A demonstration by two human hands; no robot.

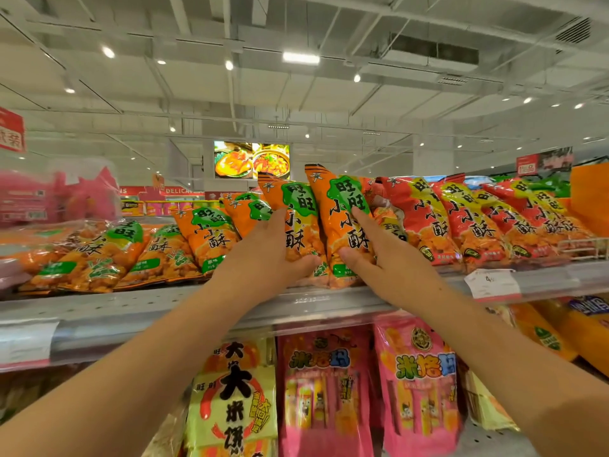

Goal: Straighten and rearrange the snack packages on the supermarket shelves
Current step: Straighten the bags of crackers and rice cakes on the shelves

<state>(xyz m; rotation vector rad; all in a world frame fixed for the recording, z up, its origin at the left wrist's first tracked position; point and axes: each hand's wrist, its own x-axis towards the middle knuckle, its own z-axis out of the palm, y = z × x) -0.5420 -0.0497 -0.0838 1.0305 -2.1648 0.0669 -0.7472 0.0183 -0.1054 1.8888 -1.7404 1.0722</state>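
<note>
Two orange snack bags with green labels stand upright at the middle of the top shelf [131, 311]. My left hand [263, 255] grips the left orange bag [296, 209] from its left side, thumb under its lower edge. My right hand [379, 258] holds the right orange bag [342, 209], index finger lying up its front and thumb at its lower left. More orange bags [131, 255] lie slumped to the left. A row of red bags [461, 222] of the same snack leans to the right.
A white price tag [491, 283] hangs on the shelf rail at right. Below the rail hang a yellow rice-cracker bag [234, 390] and pink snack bags [418, 384]. Pink boxes [59, 196] stand at far left. A wire divider [583, 247] sits at far right.
</note>
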